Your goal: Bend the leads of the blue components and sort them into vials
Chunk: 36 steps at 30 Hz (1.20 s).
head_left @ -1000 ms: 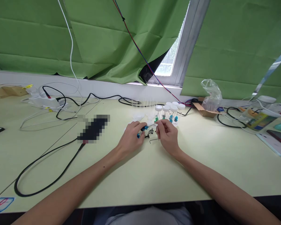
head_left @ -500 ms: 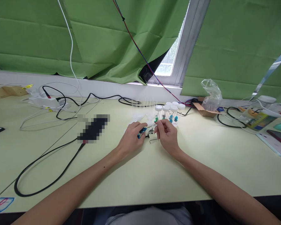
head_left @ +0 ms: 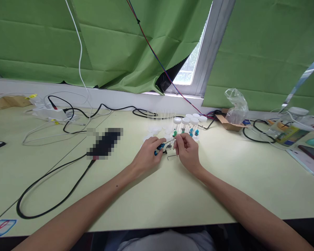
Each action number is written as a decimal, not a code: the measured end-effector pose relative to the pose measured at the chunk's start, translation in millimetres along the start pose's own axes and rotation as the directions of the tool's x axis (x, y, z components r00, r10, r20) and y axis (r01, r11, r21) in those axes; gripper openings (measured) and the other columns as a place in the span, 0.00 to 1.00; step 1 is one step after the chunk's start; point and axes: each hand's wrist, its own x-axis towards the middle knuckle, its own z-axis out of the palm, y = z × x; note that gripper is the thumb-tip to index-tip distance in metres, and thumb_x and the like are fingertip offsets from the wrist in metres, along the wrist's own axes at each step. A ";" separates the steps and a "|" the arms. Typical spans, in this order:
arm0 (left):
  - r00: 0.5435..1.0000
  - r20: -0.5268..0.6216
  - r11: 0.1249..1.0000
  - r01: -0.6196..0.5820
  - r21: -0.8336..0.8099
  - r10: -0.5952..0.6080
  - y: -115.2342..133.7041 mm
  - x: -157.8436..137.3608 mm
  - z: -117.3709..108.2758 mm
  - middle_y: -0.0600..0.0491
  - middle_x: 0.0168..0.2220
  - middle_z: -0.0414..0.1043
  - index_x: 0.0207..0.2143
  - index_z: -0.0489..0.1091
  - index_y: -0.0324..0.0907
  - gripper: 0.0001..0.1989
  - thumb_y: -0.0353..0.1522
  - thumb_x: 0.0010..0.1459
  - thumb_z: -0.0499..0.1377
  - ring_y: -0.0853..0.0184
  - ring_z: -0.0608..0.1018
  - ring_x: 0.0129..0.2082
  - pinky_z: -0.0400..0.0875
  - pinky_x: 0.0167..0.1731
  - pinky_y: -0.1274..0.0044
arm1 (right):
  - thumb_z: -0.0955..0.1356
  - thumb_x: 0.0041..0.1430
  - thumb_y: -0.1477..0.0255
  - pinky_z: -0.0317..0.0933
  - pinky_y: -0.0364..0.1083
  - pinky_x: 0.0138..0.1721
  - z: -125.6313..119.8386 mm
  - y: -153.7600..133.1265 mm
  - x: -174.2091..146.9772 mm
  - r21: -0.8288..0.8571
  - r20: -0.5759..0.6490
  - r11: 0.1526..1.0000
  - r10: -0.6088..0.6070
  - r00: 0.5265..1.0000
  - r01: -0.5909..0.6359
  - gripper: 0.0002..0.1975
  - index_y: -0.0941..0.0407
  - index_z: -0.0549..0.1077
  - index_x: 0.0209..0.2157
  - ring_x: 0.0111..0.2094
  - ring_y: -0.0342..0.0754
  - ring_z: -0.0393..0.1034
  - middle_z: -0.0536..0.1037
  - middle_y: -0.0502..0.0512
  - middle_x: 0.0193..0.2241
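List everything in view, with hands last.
Blue parts: two visible, blue, in left hand
Hex key: one, grey, near right hand
Thin rod: one, greyish, between hands
Small pieces: several, dark, between hands
White-lidded tubes: about six, clear, beyond right hand
Clear containers: several, colourless, beyond left hand
Box: one, brown, right
Plastic bag: one, clear, in box
Likely phones: two, pale and dark, right edge
Clutter: count unclear, mixed colours, far right
Power strip: one, white, left
Cables: several, black or white, both sides
Wires: two, red and blue, hanging
Pixelated object: one, dark, left
Curtains: two, green, back
Window: one, white, back
Sticker: one, blue and red, left
Table: one, pale yellow, underneath
Left hand: one, bare, centre
Right hand: one, bare, centre
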 end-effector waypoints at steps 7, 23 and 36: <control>0.999 -0.004 0.999 -0.039 0.035 0.039 -3.5 1.4 -1.4 0.50 0.38 0.73 0.49 0.71 0.44 0.17 0.25 0.58 0.54 0.63 0.73 0.38 0.68 0.42 0.70 | 0.63 0.67 0.60 0.59 0.41 0.22 0.4 0.2 0.0 -0.001 -0.005 1.000 -0.007 1.000 0.007 0.13 0.55 0.68 0.34 0.20 0.40 0.64 0.71 0.48 0.22; 0.999 0.025 0.999 -0.036 -0.003 0.036 -5.7 -0.8 0.5 0.49 0.39 0.72 0.51 0.70 0.43 0.18 0.25 0.58 0.54 0.63 0.72 0.39 0.68 0.44 0.70 | 0.63 0.68 0.61 0.59 0.41 0.19 1.1 2.6 -1.4 0.058 0.012 0.998 0.009 1.000 -0.009 0.13 0.55 0.66 0.33 0.17 0.39 0.63 0.72 0.47 0.23; 1.000 -0.003 1.000 -0.018 -0.001 0.018 -4.2 -2.2 4.4 0.49 0.40 0.72 0.49 0.70 0.41 0.17 0.23 0.58 0.54 0.63 0.73 0.40 0.69 0.44 0.70 | 0.64 0.67 0.59 0.56 0.41 0.18 2.0 -0.1 -0.5 0.102 0.019 0.992 0.068 0.998 -0.069 0.14 0.54 0.66 0.32 0.16 0.38 0.61 0.72 0.47 0.23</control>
